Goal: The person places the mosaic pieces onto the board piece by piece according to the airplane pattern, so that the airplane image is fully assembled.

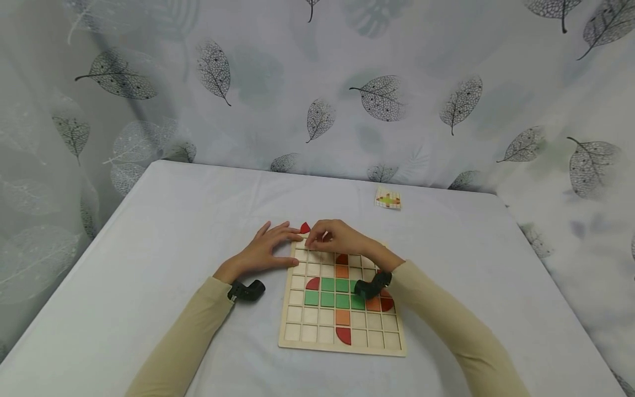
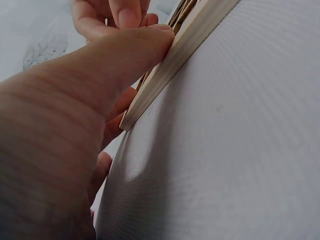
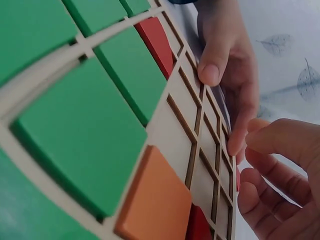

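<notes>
A wooden grid board (image 1: 292,331) lies on the table, with green squares (image 1: 327,299), orange squares (image 1: 342,317) and red quarter-round pieces (image 1: 343,335) in its cells. My left hand (image 1: 265,248) rests at the board's far left corner, fingers spread, thumb on the left edge. Just past that corner, by its fingertips, lies a loose red piece (image 1: 305,227). Over the far left cells hovers my right hand (image 1: 337,236), fingers loosely bent. Nothing shows between its fingers in the right wrist view, where bare cells lie beside them. My right wrist and its camera cover part of the board's right side.
A small card (image 1: 388,198) printed with a coloured grid pattern lies near the table's far edge. White cloth covers the table (image 1: 198,220). Behind it hangs a leaf-print curtain (image 1: 278,82).
</notes>
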`<state>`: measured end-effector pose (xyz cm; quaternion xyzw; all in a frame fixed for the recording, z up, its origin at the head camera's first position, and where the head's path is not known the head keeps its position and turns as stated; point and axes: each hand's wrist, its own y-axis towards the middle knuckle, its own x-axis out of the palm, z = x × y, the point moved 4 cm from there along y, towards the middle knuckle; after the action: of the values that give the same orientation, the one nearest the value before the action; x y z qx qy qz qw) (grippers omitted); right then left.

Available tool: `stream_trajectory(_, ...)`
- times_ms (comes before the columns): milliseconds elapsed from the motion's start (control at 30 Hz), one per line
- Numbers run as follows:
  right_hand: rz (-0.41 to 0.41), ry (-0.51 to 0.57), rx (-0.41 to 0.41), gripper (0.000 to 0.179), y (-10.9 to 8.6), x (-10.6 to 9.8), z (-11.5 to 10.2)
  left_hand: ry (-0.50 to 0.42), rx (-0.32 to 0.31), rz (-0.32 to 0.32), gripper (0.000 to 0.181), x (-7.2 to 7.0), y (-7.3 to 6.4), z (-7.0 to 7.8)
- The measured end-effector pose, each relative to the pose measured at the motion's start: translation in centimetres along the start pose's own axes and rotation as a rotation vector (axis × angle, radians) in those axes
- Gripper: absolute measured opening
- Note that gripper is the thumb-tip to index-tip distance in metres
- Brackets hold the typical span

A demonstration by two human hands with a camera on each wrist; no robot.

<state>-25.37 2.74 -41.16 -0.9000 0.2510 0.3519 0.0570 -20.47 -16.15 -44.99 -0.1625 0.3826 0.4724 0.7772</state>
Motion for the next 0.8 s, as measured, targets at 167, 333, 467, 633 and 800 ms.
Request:
stream_trajectory(167, 0.038, -0.018, -0.008, 0.011, 0.5, -0.3, 0.6, 0.002, 0.005, 0.003, 0.053, 0.0, 0.0, 0.0)
stream_trajectory(333, 0.077, -0.037, 0.013, 0.011, 1.0, -0.6, 1.4, 0.005, 0.002, -0.002, 0.053, 0.2, 0.0, -0.1)
stream_trajectory(467, 0.12, -0.055, 0.034, 0.014, 1.4, -1.0, 2.0, 0.011, 0.007, 0.005, 0.053, 0.1, -0.1, 0.0)
stream_trajectory(633, 0.115, -0.055, 0.029, 0.02, 2.0, -1.0, 2.3, 0.019, 0.003, 0.001, 0.053, 0.1, -0.1, 0.0)
stream_trajectory(800, 0.063, -0.023, 0.037, 0.021, 2.5, -0.9, 2.7, 0.018, -0.003, -0.001, 0.054, -0.1, -0.1, 0.2)
